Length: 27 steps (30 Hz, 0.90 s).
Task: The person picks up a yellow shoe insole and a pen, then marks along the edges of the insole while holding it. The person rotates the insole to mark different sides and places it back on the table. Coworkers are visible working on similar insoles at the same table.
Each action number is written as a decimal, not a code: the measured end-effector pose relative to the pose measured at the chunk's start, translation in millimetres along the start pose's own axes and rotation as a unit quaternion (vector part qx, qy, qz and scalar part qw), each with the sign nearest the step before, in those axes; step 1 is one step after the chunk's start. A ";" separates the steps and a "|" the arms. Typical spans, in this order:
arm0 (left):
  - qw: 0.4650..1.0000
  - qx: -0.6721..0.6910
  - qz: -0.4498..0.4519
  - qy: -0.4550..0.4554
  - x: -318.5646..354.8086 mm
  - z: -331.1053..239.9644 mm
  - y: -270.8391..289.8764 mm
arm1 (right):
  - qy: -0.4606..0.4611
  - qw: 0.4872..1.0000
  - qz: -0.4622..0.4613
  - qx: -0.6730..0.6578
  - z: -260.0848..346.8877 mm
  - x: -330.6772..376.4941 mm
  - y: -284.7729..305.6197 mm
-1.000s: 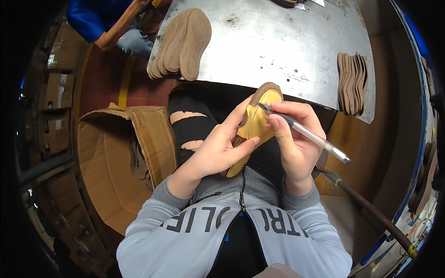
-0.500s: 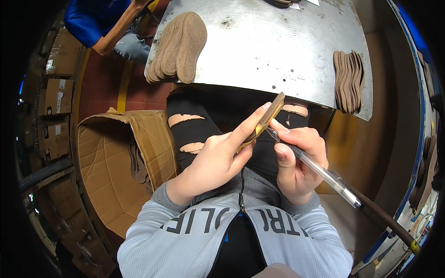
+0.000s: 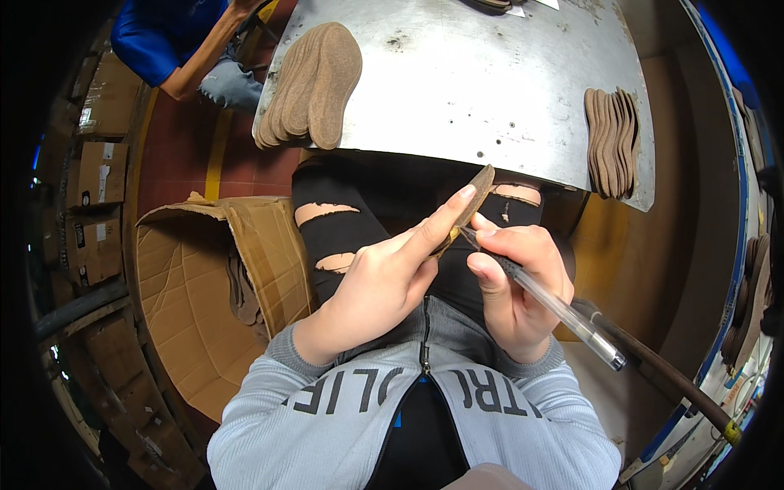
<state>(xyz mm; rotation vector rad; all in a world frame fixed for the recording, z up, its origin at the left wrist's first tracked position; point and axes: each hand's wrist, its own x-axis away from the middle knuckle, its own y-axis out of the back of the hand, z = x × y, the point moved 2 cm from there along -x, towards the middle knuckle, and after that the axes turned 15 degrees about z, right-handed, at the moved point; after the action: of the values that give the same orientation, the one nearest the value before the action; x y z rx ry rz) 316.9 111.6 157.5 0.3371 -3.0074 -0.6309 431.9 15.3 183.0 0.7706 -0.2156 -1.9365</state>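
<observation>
My left hand [image 3: 392, 265] is closed around a brown shoe insole [image 3: 482, 187], held tilted on its edge above my lap. A strip of yellow shows along its side. In my right hand [image 3: 527, 282] is a clear-barrelled pen [image 3: 572, 317], gripped near its dark tip. That tip meets the yellow part of the insole, close to my left fingers. My fingers hide the lower half of the insole. Beyond my hands, a fanned stack of brown insoles [image 3: 335, 86] lies on the metal table's left side. A second row of insoles [image 3: 611, 143] lies at its right edge.
The metal table [image 3: 441, 98] has its near edge just past my knees. On my left stands an open cardboard box [image 3: 184, 302] with insoles inside. A co-worker in a blue top [image 3: 167, 41] sits at the far left. A dark bar [image 3: 665, 371] runs at my right.
The insole has turned slightly in my left hand, showing less yellow. My right hand and the pen have shifted a little to the left.
</observation>
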 end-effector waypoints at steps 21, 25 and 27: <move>0.999 0.028 -0.013 -0.013 -1.0 -1.0 -0.7 | 0.000 1.000 -0.009 -0.001 -2.6 -1.2 -0.1; 0.999 0.038 0.004 -0.001 0.0 -1.9 0.6 | -0.002 1.000 -0.013 0.006 -1.4 -1.0 0.9; 0.999 0.032 0.007 -0.003 -0.3 -2.3 1.5 | -0.008 1.000 -0.011 0.011 -1.4 -0.9 1.2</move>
<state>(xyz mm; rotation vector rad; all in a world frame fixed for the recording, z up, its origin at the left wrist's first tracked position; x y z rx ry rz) 317.1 112.1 160.2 0.3176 -3.0374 -0.5372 433.9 15.8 182.8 0.7758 -0.2389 -1.9643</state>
